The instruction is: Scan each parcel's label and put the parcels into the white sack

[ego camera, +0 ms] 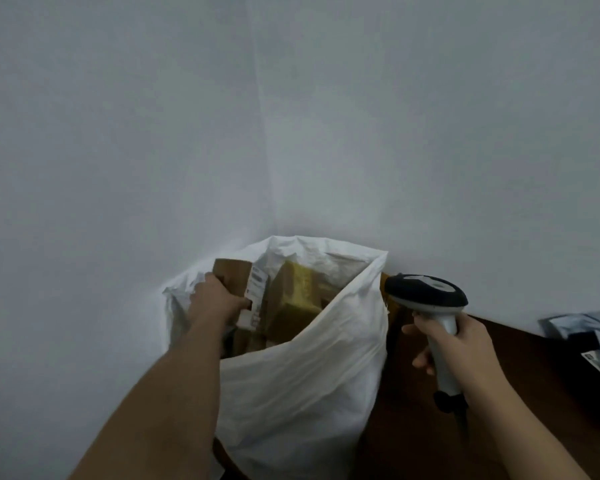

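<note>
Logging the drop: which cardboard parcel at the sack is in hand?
The brown box with the white label, gripped by the left hand at the white sack's left rim; the yellow-taped box lies loose inside.

Two bare forearms reach into view from the lower edge, one on each side. Neither arm shows a sleeve, cuff or glove; both are uncovered from the frame's bottom up to the fingers. No watch, bracelet or ring can be made out on either wrist, though the picture is soft and dim. The left hand (212, 299) is seen from the back, its knuckles forming a rounded ridge. The right hand (459, 344) is also seen from the back and thumb side. The fingernails that show look short and unpainted.
</note>
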